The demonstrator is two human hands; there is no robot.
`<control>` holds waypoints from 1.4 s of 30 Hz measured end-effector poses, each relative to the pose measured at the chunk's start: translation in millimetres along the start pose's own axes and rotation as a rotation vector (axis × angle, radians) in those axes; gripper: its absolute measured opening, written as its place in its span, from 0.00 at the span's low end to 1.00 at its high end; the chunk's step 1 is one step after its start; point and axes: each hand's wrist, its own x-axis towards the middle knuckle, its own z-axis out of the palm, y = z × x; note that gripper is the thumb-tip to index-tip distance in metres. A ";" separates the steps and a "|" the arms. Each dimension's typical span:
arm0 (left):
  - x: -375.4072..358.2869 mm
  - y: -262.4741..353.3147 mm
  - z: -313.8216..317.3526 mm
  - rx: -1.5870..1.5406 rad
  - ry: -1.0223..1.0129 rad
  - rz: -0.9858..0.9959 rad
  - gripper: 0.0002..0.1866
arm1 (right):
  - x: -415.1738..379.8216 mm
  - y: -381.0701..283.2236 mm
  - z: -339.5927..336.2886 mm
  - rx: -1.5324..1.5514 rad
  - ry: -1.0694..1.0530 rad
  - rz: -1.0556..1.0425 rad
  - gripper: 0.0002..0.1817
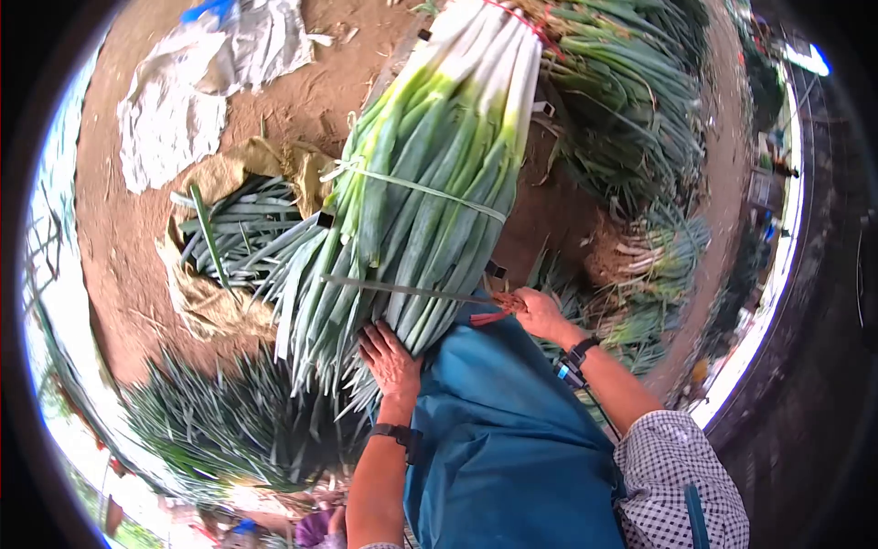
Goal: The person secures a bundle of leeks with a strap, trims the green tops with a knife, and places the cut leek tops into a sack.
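Right hand (542, 316) closed around the handle of a knife (393, 286); left hand (391, 361) laid flat, grasping nothing, on the leaf ends. The large spring onion bundle (434, 215) lies ahead, and its loose ends past the band (425, 189) could slide and turn the blade. That blade crosses the leaves, perhaps touching them, just beyond the left fingertips, so a slip towards the body could nick them.

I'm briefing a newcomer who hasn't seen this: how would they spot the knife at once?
Find the big tied bundle of green onions beyond the blue apron. Across its leafy end, between the left hand and the pale green tie, extends the knife, held in the right hand. Its narrow, straight blade runs crosswise, unlike the leaves around it, which run lengthwise.
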 end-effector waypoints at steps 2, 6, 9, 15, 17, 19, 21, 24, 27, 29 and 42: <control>-6.4 5.4 -11.0 0.043 0.024 0.033 0.67 | 5.7 13.9 15.3 0.007 0.026 -0.051 0.11; -32.5 22.7 -56.6 0.055 0.009 0.044 0.64 | 2.4 15.1 20.4 -0.017 0.008 0.009 0.13; -34.1 36.7 -96.5 0.074 0.184 0.130 0.64 | -1.4 9.2 19.2 -0.005 0.003 0.055 0.14; 46.0 45.5 -101.4 0.079 0.225 -0.035 0.72 | 0.1 21.2 32.2 0.013 0.026 0.053 0.17; 53.9 53.8 -90.5 0.032 0.110 -0.063 0.73 | -5.0 20.3 28.1 0.018 0.035 0.060 0.15; 60.5 59.1 -81.8 0.019 0.084 -0.061 0.74 | -4.9 19.1 26.4 0.021 0.097 0.043 0.12; 64.9 56.8 -76.5 -0.007 0.037 -0.104 0.74 | -7.3 20.5 22.4 0.023 0.064 0.049 0.15; 67.4 56.8 -74.9 -0.020 0.034 -0.123 0.75 | -5.5 21.3 19.5 0.060 0.058 0.039 0.16; 67.3 58.5 -72.8 -0.004 0.038 -0.140 0.75 | -8.1 24.8 18.1 0.077 0.034 0.051 0.15; 65.1 55.2 -71.6 0.005 0.074 -0.131 0.76 | -9.1 20.8 20.0 0.104 0.057 0.073 0.14; 50.1 76.5 -40.7 0.057 0.059 -0.118 0.79 | -6.4 22.7 27.7 0.096 0.104 0.022 0.13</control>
